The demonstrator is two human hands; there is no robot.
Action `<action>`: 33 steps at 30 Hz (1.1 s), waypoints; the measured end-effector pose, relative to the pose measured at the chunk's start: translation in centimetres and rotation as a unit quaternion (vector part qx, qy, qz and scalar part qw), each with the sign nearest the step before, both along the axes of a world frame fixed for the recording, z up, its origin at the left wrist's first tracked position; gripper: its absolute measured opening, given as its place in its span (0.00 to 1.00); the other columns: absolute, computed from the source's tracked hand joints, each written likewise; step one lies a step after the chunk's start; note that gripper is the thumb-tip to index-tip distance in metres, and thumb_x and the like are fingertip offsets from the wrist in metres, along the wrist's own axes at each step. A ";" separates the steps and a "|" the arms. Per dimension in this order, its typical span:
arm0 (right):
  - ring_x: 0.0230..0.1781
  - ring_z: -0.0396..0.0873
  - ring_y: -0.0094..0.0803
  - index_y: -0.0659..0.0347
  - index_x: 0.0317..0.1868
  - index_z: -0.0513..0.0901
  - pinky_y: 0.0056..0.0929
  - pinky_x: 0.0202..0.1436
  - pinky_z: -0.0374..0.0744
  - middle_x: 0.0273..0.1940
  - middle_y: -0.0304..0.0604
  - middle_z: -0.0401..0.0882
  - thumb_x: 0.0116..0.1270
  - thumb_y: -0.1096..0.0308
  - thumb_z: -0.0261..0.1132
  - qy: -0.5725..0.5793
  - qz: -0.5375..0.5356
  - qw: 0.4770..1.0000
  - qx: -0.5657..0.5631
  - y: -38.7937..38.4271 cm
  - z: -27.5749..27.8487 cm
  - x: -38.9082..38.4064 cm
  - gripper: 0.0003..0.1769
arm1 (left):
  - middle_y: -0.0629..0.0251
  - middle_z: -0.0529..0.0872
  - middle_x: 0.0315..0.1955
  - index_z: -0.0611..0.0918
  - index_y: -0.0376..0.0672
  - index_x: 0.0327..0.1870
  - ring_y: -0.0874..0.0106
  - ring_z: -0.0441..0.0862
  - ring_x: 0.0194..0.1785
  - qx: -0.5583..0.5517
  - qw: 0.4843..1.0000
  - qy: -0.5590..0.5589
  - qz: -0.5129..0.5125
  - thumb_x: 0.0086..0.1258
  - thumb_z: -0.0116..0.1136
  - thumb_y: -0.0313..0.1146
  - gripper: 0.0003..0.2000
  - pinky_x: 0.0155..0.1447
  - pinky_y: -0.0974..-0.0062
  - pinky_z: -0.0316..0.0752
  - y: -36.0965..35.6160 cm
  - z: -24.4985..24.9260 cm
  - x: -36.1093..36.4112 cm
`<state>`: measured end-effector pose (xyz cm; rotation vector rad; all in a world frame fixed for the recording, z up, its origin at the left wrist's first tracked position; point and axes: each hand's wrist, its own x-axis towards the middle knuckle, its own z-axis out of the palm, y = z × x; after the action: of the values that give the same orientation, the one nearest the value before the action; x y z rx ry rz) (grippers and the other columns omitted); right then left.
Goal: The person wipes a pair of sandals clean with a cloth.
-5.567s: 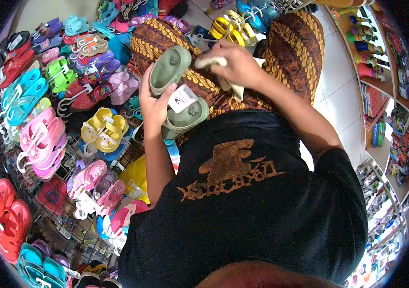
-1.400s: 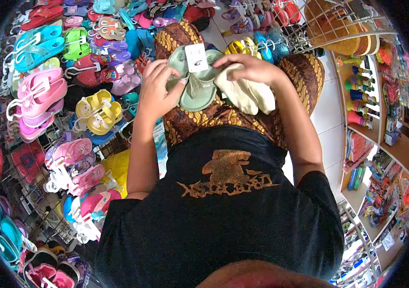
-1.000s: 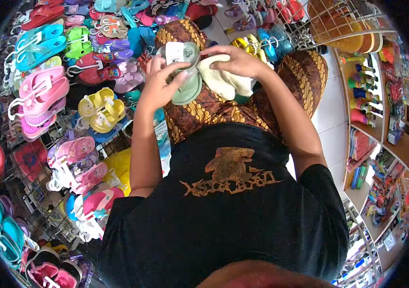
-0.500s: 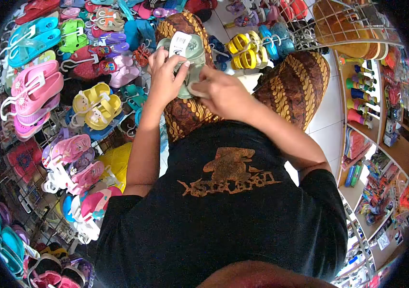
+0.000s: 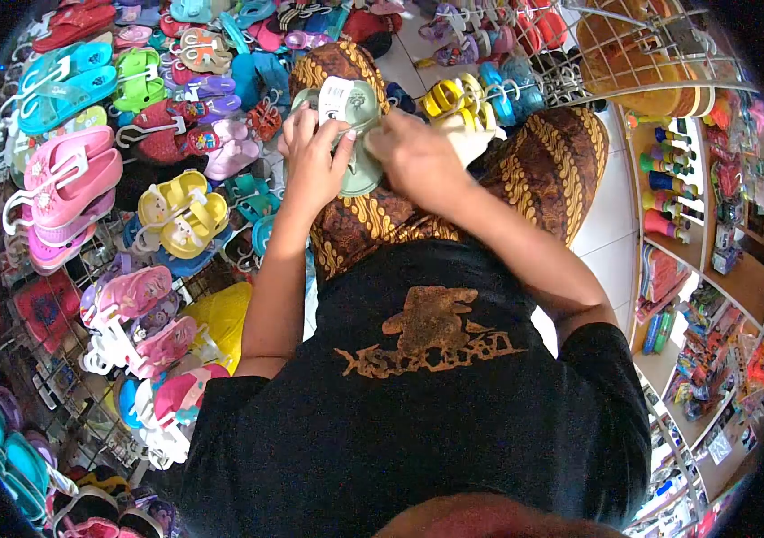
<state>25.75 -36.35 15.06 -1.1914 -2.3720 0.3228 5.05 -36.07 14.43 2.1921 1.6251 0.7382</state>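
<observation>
A pair of pale green sandals (image 5: 361, 177) lies on my left thigh, over brown and gold patterned cloth. A white tag (image 5: 335, 95) with a barcode sticks up from their upper part. My left hand (image 5: 315, 160) is closed on the sandals from the left, its fingers and thumb around the tag's lower end. At the sandals' right side is my right hand (image 5: 419, 163), smeared by motion. Its fingers look bent, but what they touch or hold cannot be made out.
Racks of hanging footwear fill the left side, including yellow sandals (image 5: 183, 213) and pink shoes (image 5: 72, 170). Further yellow sandals (image 5: 454, 97) sit beyond my right hand. A wire basket (image 5: 646, 49) juts in at upper right, above shelves (image 5: 676, 255) of small goods.
My right hand has shifted slightly right and up from the sandals' lower strap area, and is more blurred. My left hand keeps its hold. The whole view has moved slightly.
</observation>
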 end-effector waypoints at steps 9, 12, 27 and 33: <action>0.49 0.83 0.36 0.62 0.52 0.89 0.32 0.57 0.79 0.46 0.45 0.85 0.60 0.74 0.71 0.269 0.147 0.824 -0.477 1.6 1.5 4.2 0.18 | 0.53 0.78 0.43 0.87 0.48 0.48 0.47 0.74 0.60 0.018 0.997 -0.053 0.049 0.72 0.67 0.41 0.11 0.63 0.52 0.68 -0.1 0.0 -0.8; 0.55 0.82 0.30 0.66 0.57 0.86 0.28 0.62 0.77 0.53 0.41 0.86 0.63 0.71 0.70 0.438 0.080 0.649 -0.617 1.7 -1.3 5.3 0.21 | 0.54 0.80 0.45 0.86 0.47 0.55 0.52 0.74 0.55 -0.024 0.998 -0.058 0.026 0.76 0.60 0.39 0.12 0.62 0.58 0.68 0.0 1.8 -0.9; 0.71 0.74 0.32 0.67 0.59 0.85 0.33 0.75 0.71 0.77 0.38 0.70 0.67 0.68 0.67 0.444 0.100 0.687 -0.566 3.1 -3.4 7.0 0.21 | 0.52 0.78 0.66 0.87 0.44 0.54 0.55 0.75 0.71 -0.016 0.990 0.032 -0.139 0.62 0.78 0.37 0.20 0.71 0.64 0.70 4.8 4.0 -1.5; 0.68 0.77 0.31 0.66 0.60 0.85 0.32 0.73 0.72 0.75 0.38 0.71 0.67 0.70 0.67 0.442 0.086 0.675 -0.585 3.6 -3.0 6.5 0.21 | 0.56 0.70 0.78 0.79 0.63 0.73 0.55 0.77 0.70 -0.152 0.962 0.078 -0.214 0.59 0.78 0.53 0.37 0.78 0.54 0.64 9.1 3.7 -1.2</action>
<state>32.29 -32.72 12.04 -0.8118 -1.2072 2.1387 3.89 -27.01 18.16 2.2927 1.1641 0.1836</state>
